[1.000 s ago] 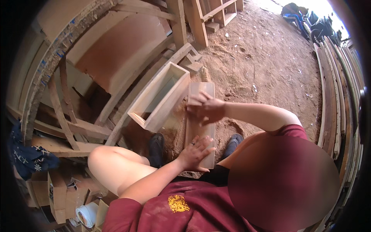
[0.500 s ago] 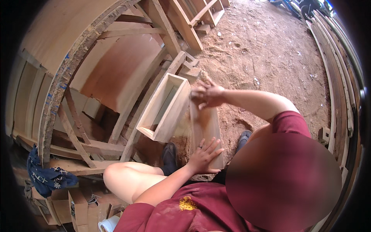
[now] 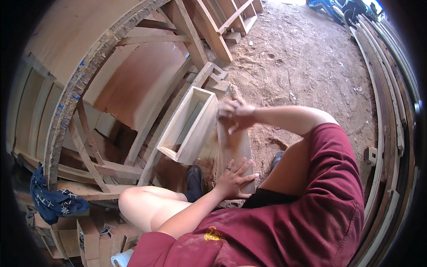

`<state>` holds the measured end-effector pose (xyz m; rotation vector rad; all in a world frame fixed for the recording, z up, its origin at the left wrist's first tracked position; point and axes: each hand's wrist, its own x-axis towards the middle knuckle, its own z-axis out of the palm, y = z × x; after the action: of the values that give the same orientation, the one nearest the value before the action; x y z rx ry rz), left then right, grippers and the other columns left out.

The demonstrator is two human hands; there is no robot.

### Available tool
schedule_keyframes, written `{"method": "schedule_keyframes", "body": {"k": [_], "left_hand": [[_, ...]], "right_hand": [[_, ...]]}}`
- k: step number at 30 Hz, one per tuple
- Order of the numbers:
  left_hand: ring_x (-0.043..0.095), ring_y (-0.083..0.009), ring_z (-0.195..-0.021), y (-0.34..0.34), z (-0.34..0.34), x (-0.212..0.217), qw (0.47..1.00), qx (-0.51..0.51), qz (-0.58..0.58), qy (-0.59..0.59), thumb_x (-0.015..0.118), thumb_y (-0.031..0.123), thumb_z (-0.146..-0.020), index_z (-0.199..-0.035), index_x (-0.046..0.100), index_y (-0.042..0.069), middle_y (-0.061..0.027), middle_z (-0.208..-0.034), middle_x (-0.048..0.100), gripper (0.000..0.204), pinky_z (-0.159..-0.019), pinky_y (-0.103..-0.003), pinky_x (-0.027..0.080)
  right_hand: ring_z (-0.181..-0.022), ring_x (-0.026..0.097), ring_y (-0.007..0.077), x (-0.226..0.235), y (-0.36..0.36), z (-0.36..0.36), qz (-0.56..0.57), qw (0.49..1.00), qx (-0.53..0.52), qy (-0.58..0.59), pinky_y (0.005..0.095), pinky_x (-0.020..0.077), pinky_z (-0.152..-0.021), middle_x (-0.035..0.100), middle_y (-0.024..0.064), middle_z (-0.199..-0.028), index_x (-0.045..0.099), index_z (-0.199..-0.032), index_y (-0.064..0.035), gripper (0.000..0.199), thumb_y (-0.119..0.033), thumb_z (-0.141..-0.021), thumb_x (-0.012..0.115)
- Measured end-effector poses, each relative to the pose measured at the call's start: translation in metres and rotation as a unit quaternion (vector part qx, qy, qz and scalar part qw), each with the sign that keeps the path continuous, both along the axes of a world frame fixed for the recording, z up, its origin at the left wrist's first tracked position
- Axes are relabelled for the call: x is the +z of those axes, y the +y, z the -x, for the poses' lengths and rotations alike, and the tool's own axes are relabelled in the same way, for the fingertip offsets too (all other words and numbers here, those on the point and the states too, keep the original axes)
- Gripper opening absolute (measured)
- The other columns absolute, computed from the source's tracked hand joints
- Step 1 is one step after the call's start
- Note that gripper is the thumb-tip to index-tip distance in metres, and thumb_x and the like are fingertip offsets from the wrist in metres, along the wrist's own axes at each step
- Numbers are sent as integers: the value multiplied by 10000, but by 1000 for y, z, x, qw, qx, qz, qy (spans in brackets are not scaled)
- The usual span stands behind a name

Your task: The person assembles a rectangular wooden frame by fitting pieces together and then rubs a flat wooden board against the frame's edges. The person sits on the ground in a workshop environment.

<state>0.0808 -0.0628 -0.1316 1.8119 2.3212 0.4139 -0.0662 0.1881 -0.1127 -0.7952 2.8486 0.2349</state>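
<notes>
A narrow wooden plank (image 3: 237, 147) lies lengthwise in front of me, reaching from my lap toward the ground. My left hand (image 3: 235, 178) presses flat on its near end with the fingers spread. My right hand (image 3: 235, 115) is closed over the plank's far end; what it may hold against the wood is hidden. An open rectangular wooden box (image 3: 189, 126) rests just left of the plank, touching its edge.
Curved wooden frames and plywood panels (image 3: 111, 80) fill the left side. Sandy ground (image 3: 307, 66) spreads ahead. Long planks (image 3: 391, 111) line the right edge. A blue patterned cloth (image 3: 53, 200) lies at lower left. My shoes (image 3: 195, 180) sit beside the plank.
The view has shifted, so box and plank now sit lower and more central. My right hand has slid slightly along the plank's far end. My left hand stays pressed on the near end.
</notes>
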Motion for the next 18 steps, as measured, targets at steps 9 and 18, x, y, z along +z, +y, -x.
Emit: {"method": "schedule_keyframes", "body": {"k": [9, 18], "left_hand": [[206, -320, -1504, 3, 0, 0, 999, 12, 22, -35, 769, 632, -662, -1369, 561, 338, -111, -1616, 260, 793, -1179, -597, 162], [217, -324, -1500, 2, 5, 3, 999, 15, 21, -44, 765, 648, -657, -1358, 575, 350, -113, -1610, 272, 785, -1171, -627, 176]], "right_hand": [[-1529, 10, 336, 4, 26, -9, -16, 991, -132, 28, 631, 23, -1200, 163, 4, -1656, 165, -1593, -194, 852, -725, -942, 305], [-1530, 37, 328, -7, 28, -15, 76, 996, 48, -15, 655, 22, -1190, 189, -19, -1649, 181, -1588, -264, 836, -718, -913, 377]]}}
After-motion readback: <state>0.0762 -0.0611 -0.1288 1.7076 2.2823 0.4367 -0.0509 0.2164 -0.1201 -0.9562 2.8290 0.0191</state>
